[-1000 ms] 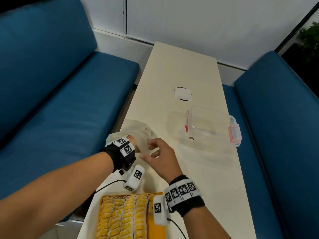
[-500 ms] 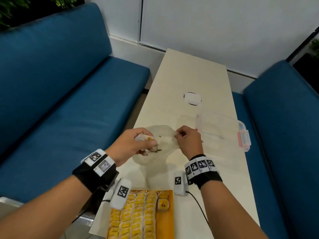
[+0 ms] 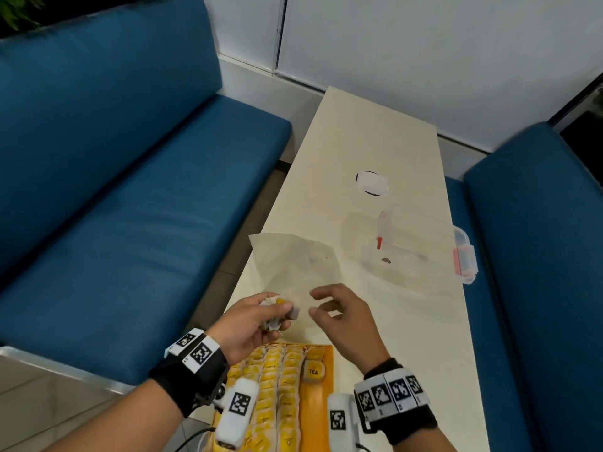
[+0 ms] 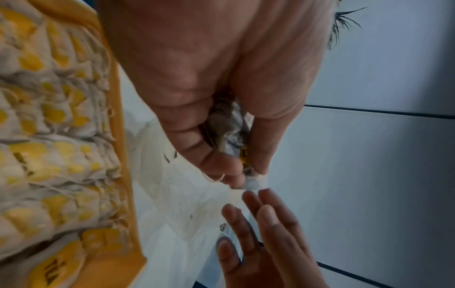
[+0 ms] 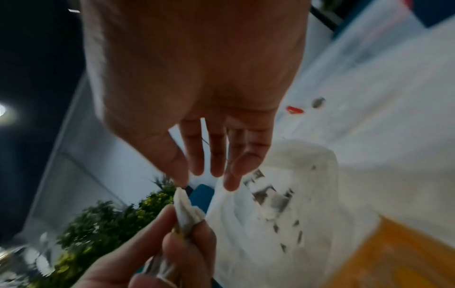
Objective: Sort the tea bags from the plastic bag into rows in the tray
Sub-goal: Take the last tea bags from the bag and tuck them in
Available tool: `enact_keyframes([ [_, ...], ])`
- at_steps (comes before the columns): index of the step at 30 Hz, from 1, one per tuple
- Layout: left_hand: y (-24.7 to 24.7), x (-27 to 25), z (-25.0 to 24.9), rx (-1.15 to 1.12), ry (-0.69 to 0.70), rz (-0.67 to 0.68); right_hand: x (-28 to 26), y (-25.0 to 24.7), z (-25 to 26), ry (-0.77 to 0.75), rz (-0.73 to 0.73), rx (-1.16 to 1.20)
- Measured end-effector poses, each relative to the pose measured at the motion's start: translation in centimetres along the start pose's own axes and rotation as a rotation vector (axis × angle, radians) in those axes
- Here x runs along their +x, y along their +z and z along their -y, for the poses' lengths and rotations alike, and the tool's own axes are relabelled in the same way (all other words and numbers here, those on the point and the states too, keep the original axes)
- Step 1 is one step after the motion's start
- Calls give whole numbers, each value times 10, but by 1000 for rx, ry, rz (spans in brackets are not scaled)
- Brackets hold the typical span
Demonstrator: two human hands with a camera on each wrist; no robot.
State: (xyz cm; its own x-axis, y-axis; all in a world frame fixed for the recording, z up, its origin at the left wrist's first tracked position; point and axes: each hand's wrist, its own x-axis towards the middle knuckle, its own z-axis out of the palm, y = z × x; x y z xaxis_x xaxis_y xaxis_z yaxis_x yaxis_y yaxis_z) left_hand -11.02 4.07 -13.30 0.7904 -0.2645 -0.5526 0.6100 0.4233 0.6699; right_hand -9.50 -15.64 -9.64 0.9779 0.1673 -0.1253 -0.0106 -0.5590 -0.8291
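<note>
Above the cream worktop (image 3: pixel 365 135), the left hand (image 3: pixel 248 324) holds crumpled white-and-yellow tea bags (image 3: pixel 277 313) in a tight grip; the right hand (image 3: pixel 346 318), grip loose, hovers beside a flat translucent plastic bag (image 3: pixel 293 259), near a clear lidded container (image 3: pixel 421 249) and yellow tray (image 3: pixel 321 386).

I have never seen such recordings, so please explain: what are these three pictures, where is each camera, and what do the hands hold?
No machine works here: a person wears three cameras. One, on the head, looks down at a pale table between blue sofas. The other two sit on the wrists and look along the fingers.

The left hand grips a small bunch of tea bags. The right hand is open with relaxed fingers; its fingertips come close to the bunch and hold nothing.

On the table lie a crumpled plastic bag, a clear box with pink clips, and, nearest the person, a yellow tray with rows of tea bags.
</note>
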Motion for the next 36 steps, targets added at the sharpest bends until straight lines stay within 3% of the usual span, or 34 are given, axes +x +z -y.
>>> enact_keyframes([
  [3,-5,2,4,95,-23,-43,6,5,-10,127,33,-209],
  [7,-4,5,0,236,-18,-57,16,7,-14,83,-112,-648],
  [10,-4,7,-8,176,4,-65,33,9,-12,174,52,-766],
  [13,-7,8,-17,60,-22,-79,55,8,-6,118,101,-735],
  [17,-12,8,-29,54,-3,-93,87,-10,18,119,-62,-473],
  [23,-9,7,-46,49,32,-52,105,-17,30,108,-14,-389],
  [26,9,18,-47,316,128,-98,105,-11,31,100,15,-377],
  [29,26,47,-44,909,258,-152,100,-4,29,102,46,-361],
  [32,34,85,-37,1439,226,-122,96,0,24,90,75,-361],
  [36,33,125,-29,1726,133,-31,92,1,19,73,85,-374],
])
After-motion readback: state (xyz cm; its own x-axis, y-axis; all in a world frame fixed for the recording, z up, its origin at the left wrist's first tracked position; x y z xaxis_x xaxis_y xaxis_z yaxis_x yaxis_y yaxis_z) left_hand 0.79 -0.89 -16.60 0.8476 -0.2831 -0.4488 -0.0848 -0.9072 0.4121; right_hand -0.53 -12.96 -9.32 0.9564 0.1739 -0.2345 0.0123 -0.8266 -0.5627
